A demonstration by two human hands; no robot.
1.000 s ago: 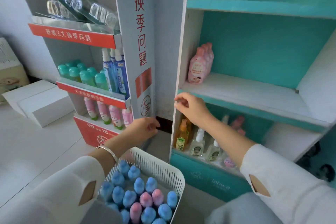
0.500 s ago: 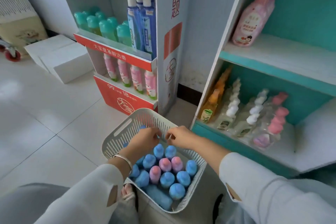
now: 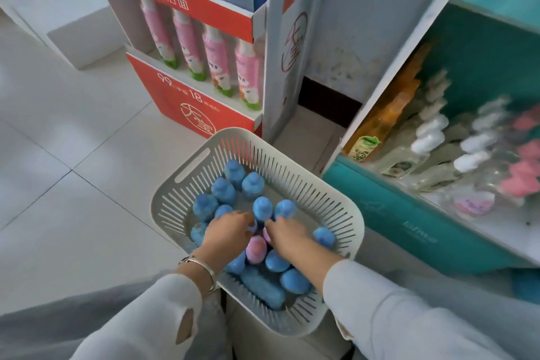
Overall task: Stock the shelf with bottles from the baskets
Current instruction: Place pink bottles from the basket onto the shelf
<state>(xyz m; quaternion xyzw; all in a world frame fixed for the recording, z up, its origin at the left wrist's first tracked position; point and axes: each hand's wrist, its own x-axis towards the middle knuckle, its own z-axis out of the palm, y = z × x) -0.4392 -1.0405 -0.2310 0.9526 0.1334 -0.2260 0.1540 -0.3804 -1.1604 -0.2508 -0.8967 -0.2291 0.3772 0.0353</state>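
Head view: both hands reach down into the white basket [image 3: 321, 202] of bottles on the tiled floor.

Left hand [image 3: 226, 231] and right hand [image 3: 287, 235] sit side by side near the middle of the basket, fingers bent down among the bottle tops. The fingertips are hidden, so I cannot tell whether either hand grips a bottle. Blue bottles [image 3: 252, 184] stand around both hands in the basket, and one lies on its side at the near end. A pink bottle [image 3: 255, 247] stands between the two wrists. A silver bracelet [image 3: 204, 267] circles the left wrist at the basket's near rim. Right of the basket is the teal shelf [image 3: 409, 213], its bottom level holding an orange bottle [image 3: 382, 123] and blurred clear bottles with white caps [image 3: 429, 137]. Beyond the basket stands a red display stand [image 3: 181, 102] with pink tubes [image 3: 216, 58].
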